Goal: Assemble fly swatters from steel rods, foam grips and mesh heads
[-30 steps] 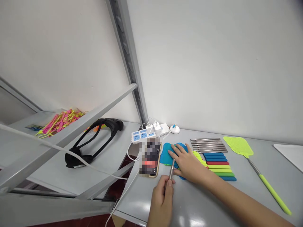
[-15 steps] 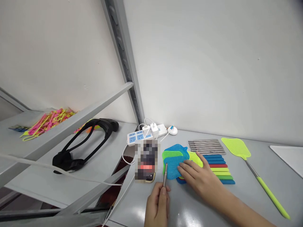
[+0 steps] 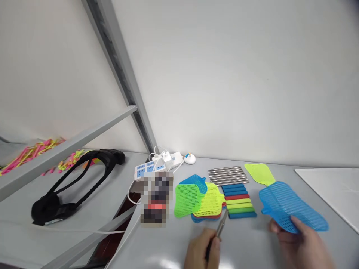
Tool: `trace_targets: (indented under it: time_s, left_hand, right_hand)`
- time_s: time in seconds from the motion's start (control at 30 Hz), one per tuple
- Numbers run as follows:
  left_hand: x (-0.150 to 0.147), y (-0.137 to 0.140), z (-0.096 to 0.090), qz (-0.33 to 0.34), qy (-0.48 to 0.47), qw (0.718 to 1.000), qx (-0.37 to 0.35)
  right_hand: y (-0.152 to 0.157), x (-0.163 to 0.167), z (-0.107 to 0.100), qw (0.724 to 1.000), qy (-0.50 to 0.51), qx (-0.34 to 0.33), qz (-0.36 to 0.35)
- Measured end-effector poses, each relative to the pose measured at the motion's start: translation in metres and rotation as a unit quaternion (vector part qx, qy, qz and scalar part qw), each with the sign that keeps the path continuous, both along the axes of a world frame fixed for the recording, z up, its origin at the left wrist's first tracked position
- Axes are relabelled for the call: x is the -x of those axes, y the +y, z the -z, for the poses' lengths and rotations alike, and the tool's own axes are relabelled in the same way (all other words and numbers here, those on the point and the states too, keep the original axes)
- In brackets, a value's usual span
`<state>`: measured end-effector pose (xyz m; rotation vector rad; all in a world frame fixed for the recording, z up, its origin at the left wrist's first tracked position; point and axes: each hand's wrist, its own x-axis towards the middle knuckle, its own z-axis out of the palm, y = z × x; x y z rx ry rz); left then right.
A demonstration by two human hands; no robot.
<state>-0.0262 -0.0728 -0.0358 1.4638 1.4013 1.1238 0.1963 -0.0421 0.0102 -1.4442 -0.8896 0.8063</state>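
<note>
My left hand (image 3: 202, 249) is closed round a metal telescopic rod (image 3: 222, 223) whose tip points up and away. At the right, my right hand (image 3: 303, 244) grips a blue fly swatter head (image 3: 291, 205), lifted off the table and slightly blurred. Beyond my left hand lies a pile of mesh swatter heads, with a green head (image 3: 187, 200) and a yellow head (image 3: 211, 201) on top. Coloured handle sleeves (image 3: 239, 201) lie in a row right of the pile. Several metal rods (image 3: 227, 175) are lined up behind them.
A yellow swatter (image 3: 259, 173) lies partly behind the blue head. A white board (image 3: 333, 186) is at the far right. Left stand a power strip (image 3: 150, 170) with chargers, a pixelated phone (image 3: 157, 200), a shelf post (image 3: 126, 74) and a black headset strap (image 3: 78, 186).
My right hand has picked the blue swatter head off the pile and carried it right. My left hand has shifted right with the rod. The camera view has turned rightward.
</note>
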Motion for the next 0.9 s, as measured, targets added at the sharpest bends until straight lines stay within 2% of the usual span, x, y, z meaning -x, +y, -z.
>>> trace_targets:
  time_s: [0.07, 0.17, 0.3, 0.43, 0.67, 0.9]
  left_hand:
    - [-0.019, 0.005, 0.000, 0.045, 0.102, 0.990, -0.081]
    - [-0.038, 0.011, -0.002, 0.070, 0.228, 0.955, -0.175]
    - [-0.045, 0.014, -0.007, 0.061, 0.329, 0.912, -0.237]
    - [-0.042, 0.014, -0.011, 0.040, 0.352, 0.902, -0.246]
    - [-0.044, 0.017, -0.013, 0.067, 0.382, 0.889, -0.241]
    - [-0.046, 0.012, -0.015, 0.084, 0.400, 0.884, -0.228]
  right_hand:
    - [-0.005, -0.003, 0.006, 0.995, 0.091, 0.011, -0.040]
    - [-0.010, -0.007, 0.014, 0.982, 0.170, 0.058, -0.059]
    - [-0.018, -0.016, 0.020, 0.989, 0.119, 0.071, -0.051]
    - [-0.025, -0.022, 0.021, 0.991, 0.105, 0.068, -0.049]
    - [-0.025, -0.024, 0.027, 0.984, 0.159, 0.062, -0.043]
    - [-0.031, -0.031, 0.032, 0.994, 0.073, 0.056, -0.066]
